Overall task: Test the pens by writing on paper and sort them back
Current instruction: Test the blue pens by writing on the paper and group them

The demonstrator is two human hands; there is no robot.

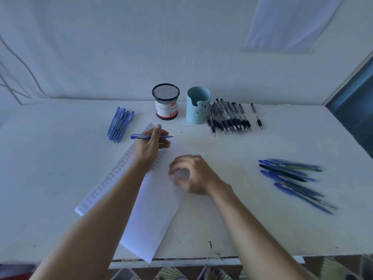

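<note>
My left hand (pixel 150 145) grips a blue pen (pixel 139 136) that lies level, its tip pointing right, above the far end of a white sheet of paper (pixel 155 209). The sheet lies slantwise on the table and carries columns of small written marks along its left side. My right hand (pixel 193 174) hovers over the sheet's right edge with loosely curled fingers and holds nothing. A small group of blue pens (pixel 120 124) lies at the far left. Several black pens (pixel 229 117) lie in a row right of the cups. A loose pile of mostly blue pens (pixel 292 178) lies at the right.
A black mesh cup (pixel 166 102) and a light blue bear cup (pixel 197 106) stand at the back by the wall. The white table (pixel 50 168) ends in a front edge near my body. A dark opening shows at the far right.
</note>
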